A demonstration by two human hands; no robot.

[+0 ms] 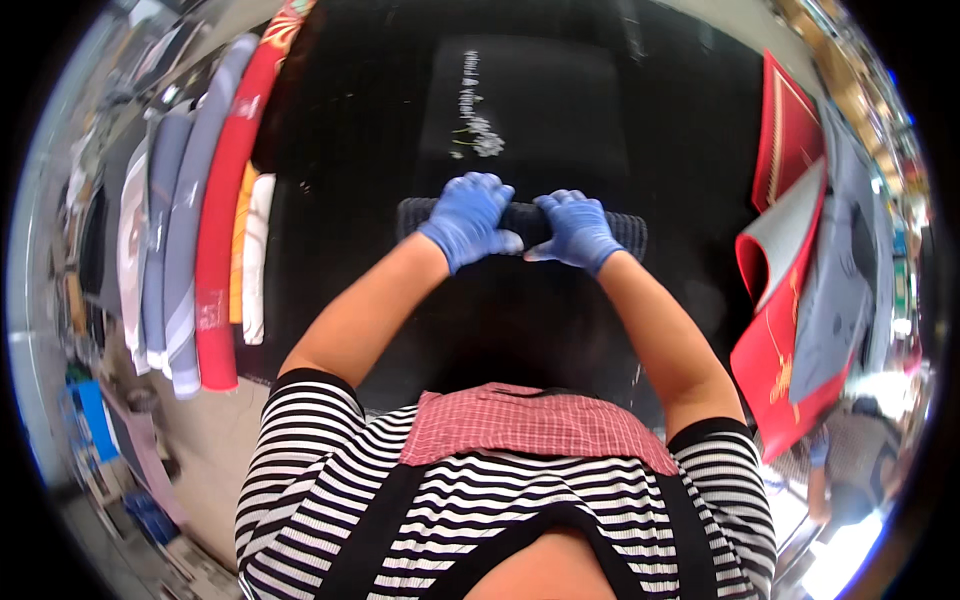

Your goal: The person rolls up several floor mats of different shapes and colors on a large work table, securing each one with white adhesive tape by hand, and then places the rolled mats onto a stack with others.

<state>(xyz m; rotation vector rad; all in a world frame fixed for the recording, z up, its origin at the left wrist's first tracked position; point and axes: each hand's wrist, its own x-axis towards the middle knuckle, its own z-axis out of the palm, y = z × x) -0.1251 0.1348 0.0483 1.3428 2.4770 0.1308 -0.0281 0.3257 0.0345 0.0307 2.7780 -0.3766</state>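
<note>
A dark mat [560, 110] lies on a black tabletop [350, 130], its near end wound into a roll with ribbed ends. The flat part stretches away from me and bears a pale flower print and white lettering. My left hand [468, 222], in a blue glove, is closed over the left half of the roll [519, 219]. On the right half rests my right hand [577, 231], gloved the same way, fingers over the top and thumb on the near side. The roll's underside is hidden.
Along the left edge lie several rolls, among them a red roll [222, 240], a grey roll [192, 210] and a white roll [258, 260]. Red mats [780, 350] and a grey mat [835, 310] overlap at the right edge. Another person's arm [818, 485] shows at lower right.
</note>
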